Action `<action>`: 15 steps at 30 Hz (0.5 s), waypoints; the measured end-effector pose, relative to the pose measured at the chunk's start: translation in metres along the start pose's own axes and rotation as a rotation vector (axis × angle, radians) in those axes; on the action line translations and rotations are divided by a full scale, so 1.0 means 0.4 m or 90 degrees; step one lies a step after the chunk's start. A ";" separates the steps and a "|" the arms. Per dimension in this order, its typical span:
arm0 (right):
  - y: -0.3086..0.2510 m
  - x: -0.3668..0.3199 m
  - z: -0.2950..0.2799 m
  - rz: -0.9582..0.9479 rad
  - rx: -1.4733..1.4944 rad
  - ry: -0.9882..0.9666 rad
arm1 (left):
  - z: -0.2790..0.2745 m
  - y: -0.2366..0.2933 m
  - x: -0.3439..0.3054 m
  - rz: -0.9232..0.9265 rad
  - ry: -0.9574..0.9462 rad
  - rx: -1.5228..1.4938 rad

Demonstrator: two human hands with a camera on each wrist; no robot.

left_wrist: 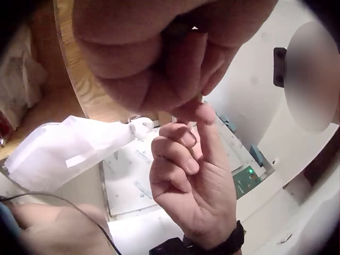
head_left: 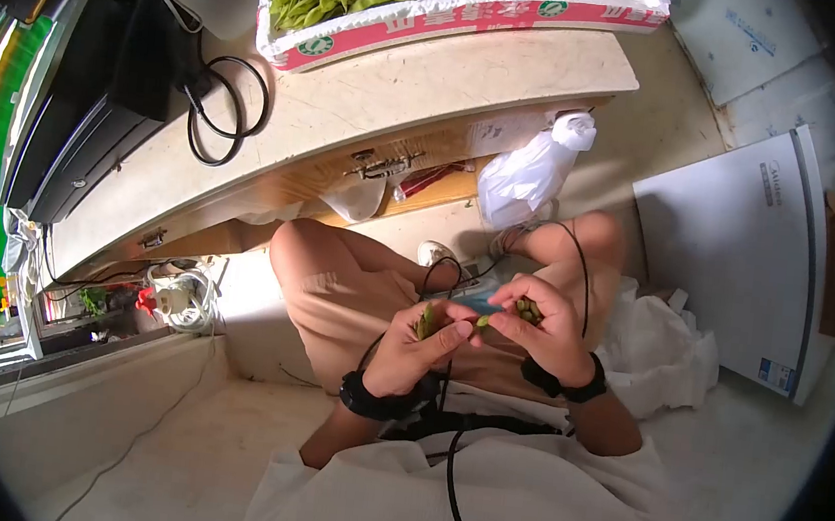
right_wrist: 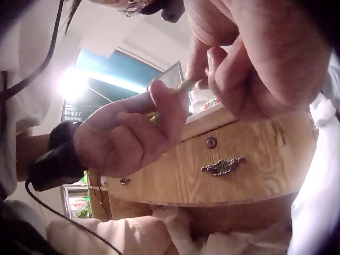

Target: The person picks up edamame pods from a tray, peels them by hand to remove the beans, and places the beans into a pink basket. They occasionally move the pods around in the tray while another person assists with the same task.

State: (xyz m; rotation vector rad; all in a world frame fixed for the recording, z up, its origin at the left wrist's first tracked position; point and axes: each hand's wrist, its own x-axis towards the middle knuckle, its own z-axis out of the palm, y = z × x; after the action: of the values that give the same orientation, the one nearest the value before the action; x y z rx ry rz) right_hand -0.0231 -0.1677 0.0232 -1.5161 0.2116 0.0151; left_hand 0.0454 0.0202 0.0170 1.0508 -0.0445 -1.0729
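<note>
In the head view, my left hand [head_left: 411, 348] and right hand [head_left: 551, 339] meet fingertip to fingertip above the lap. Fingers of the left hand curl round a green edamame pod [head_left: 426, 322]. A small green piece of pod [head_left: 483, 321] shows between the two hands, pinched at the fingertips. Small green edamame beans [head_left: 528, 310] lie gathered in the curled fingers of the right hand. From the right wrist, a thin pod [right_wrist: 185, 85] spans the gap between the left thumb and the right fingertips. The left wrist view mostly hides what is pinched.
A white foam box [head_left: 461, 16] full of edamame pods stands on the counter [head_left: 372, 105] ahead. A tied white plastic bag [head_left: 531, 176] is beyond the knees, near an open drawer. To the right stands a small fridge [head_left: 730, 250]; black cables cross the lap.
</note>
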 end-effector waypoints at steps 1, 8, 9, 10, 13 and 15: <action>0.003 0.001 0.004 0.000 0.001 0.000 | 0.003 0.000 -0.001 0.014 0.031 -0.008; 0.012 -0.010 0.042 0.069 0.083 0.020 | 0.020 -0.014 0.003 0.140 0.108 0.132; 0.014 -0.012 0.046 0.094 0.109 0.030 | 0.020 -0.018 0.003 0.153 0.124 0.152; 0.016 -0.015 0.047 0.095 0.109 0.031 | 0.020 -0.020 0.004 0.166 0.140 0.173; 0.026 -0.019 0.050 0.098 0.082 0.021 | 0.022 -0.009 0.001 0.121 0.159 0.217; 0.040 -0.017 0.044 0.042 0.041 0.031 | 0.022 -0.011 0.003 0.131 0.155 0.223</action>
State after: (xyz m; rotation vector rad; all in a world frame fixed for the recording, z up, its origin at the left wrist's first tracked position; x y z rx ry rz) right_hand -0.0299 -0.1487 0.0092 -1.4464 0.2981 0.0236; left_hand 0.0386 0.0132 0.0181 1.4544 -0.1457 -0.7585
